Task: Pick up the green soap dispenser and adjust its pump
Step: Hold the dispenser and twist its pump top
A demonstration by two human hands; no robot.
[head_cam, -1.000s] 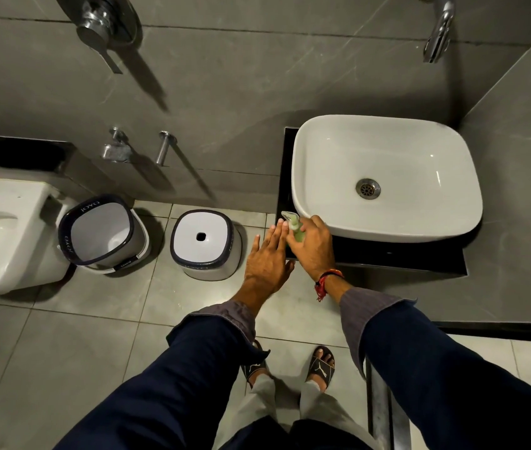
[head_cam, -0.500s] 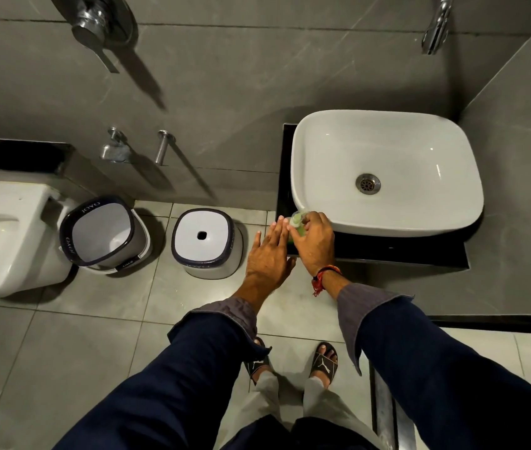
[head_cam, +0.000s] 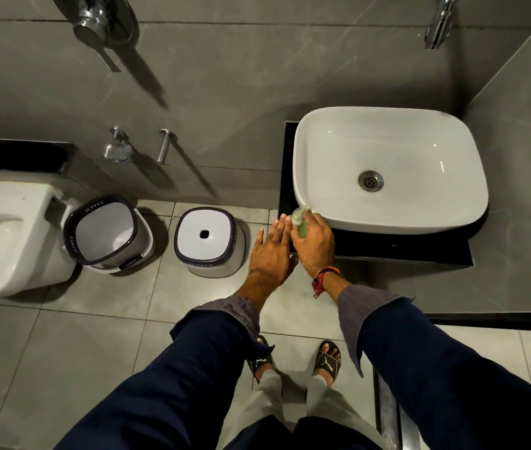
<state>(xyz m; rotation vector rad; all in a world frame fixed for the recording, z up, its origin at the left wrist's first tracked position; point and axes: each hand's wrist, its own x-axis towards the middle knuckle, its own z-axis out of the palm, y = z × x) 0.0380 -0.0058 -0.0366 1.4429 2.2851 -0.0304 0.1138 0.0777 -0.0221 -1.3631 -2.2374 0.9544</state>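
The green soap dispenser (head_cam: 302, 224) is a small translucent green bottle with a pale pump head, at the front left corner of the white basin (head_cam: 387, 219). My right hand (head_cam: 314, 245) is wrapped around its body; most of the bottle is hidden by the fingers. My left hand (head_cam: 269, 254) is beside it on the left, flat with fingers stretched out, fingertips next to the pump head. I cannot tell if the left fingers touch the bottle.
The basin sits on a black counter (head_cam: 403, 248) against a grey tiled wall, with a tap (head_cam: 437, 24) above. On the floor to the left stand a white stool (head_cam: 207, 241), a white bucket (head_cam: 108, 233) and a toilet (head_cam: 4, 238). My sandalled feet (head_cam: 293, 360) stand below.
The pump head has turned from pointing left to pointing up toward the basin rim. Both hands stay at the bottle, shifted slightly up with the view.
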